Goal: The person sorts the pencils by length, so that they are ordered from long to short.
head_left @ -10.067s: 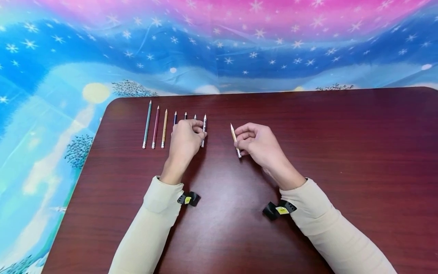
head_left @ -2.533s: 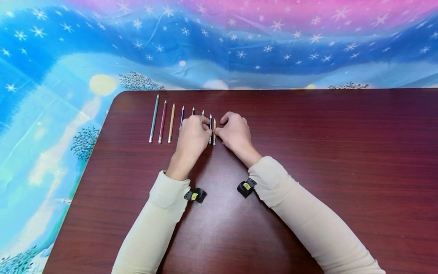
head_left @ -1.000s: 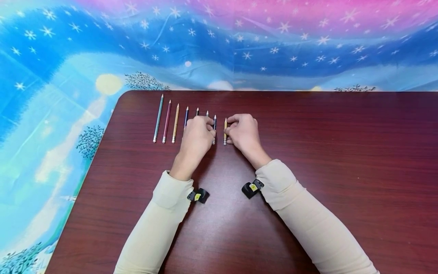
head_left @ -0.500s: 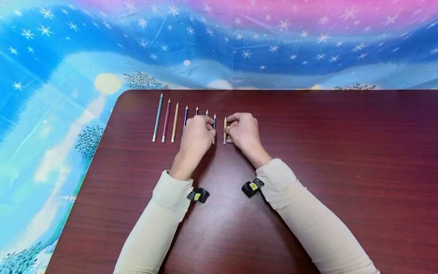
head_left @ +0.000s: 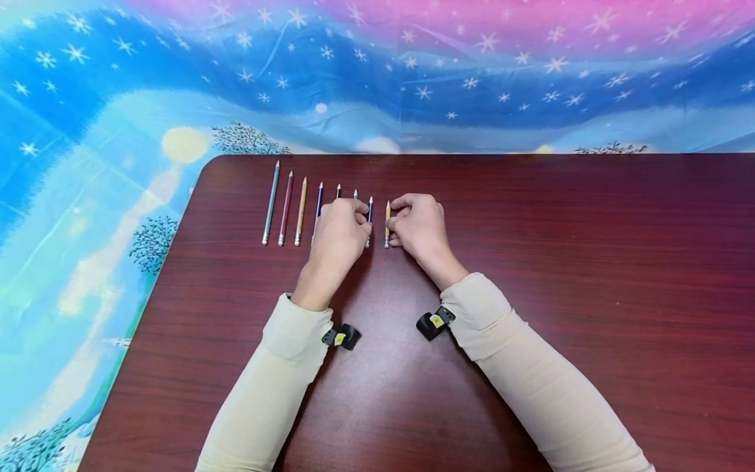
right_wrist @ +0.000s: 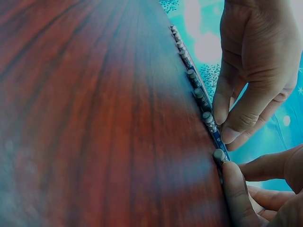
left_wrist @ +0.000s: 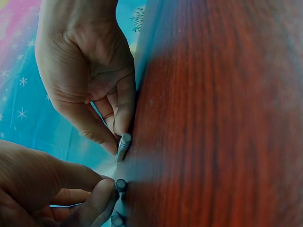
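In the head view my left hand (head_left: 341,226) pinches a short dark blue pencil (head_left: 370,208) between thumb and fingers as it lies on the table. Just to its right, my right hand (head_left: 420,223) pinches a shorter yellow pencil (head_left: 387,219) at its right side, parallel to the blue one with a small gap. Eraser ends point toward me. The left wrist view shows the right hand's thumb and fingers at the yellow pencil's eraser end (left_wrist: 124,141). My left hand covers the lower parts of several pencils in the row.
Farther left lie a teal pencil (head_left: 271,203), a dark red pencil (head_left: 286,208) and a longer yellow pencil (head_left: 301,211), tips away from me. More pencils, one of them blue (head_left: 320,196), continue the row. A snowflake-patterned cloth (head_left: 413,78) hangs behind the brown table (head_left: 566,249).
Earlier the right hand held a pencil slanted, apart from the row. It came right beside the blue pencil, then shifted slightly right with the yellow pencil straight. The last half second shows hardly any movement.
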### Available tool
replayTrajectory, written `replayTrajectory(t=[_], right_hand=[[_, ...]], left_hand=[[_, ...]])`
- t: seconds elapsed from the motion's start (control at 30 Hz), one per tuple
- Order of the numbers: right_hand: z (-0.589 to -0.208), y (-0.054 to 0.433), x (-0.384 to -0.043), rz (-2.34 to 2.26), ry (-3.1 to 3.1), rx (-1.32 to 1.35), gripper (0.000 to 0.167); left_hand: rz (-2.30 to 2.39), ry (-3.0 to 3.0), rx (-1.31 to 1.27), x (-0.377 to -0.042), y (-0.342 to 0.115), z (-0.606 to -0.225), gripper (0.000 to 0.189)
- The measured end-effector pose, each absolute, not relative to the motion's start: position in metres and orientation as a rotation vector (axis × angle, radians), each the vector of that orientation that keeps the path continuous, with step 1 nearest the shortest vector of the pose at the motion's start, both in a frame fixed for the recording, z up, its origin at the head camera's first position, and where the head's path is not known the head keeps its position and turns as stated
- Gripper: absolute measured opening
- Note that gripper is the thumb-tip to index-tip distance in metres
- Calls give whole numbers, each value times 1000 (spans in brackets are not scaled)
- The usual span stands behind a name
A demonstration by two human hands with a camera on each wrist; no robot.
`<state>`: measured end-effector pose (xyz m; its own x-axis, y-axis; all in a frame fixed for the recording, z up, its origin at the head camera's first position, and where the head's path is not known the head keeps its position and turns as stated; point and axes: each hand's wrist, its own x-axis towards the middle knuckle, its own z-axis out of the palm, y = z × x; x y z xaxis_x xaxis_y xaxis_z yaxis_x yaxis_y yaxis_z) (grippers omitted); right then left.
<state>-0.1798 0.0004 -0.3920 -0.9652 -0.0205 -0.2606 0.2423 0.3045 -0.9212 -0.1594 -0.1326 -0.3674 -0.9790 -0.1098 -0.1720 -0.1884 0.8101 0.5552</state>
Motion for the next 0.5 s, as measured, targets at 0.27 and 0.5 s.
replayTrajectory(t=[0.27, 0.5], right_hand=[[-391, 0, -179, -1718, 2352, 209, 27], [-391, 1, -179, -1739, 2331, 223, 26]], left_hand=[[906, 2867, -229, -159, -133, -367, 21], [918, 2871, -229, -160, -133, -368, 22]])
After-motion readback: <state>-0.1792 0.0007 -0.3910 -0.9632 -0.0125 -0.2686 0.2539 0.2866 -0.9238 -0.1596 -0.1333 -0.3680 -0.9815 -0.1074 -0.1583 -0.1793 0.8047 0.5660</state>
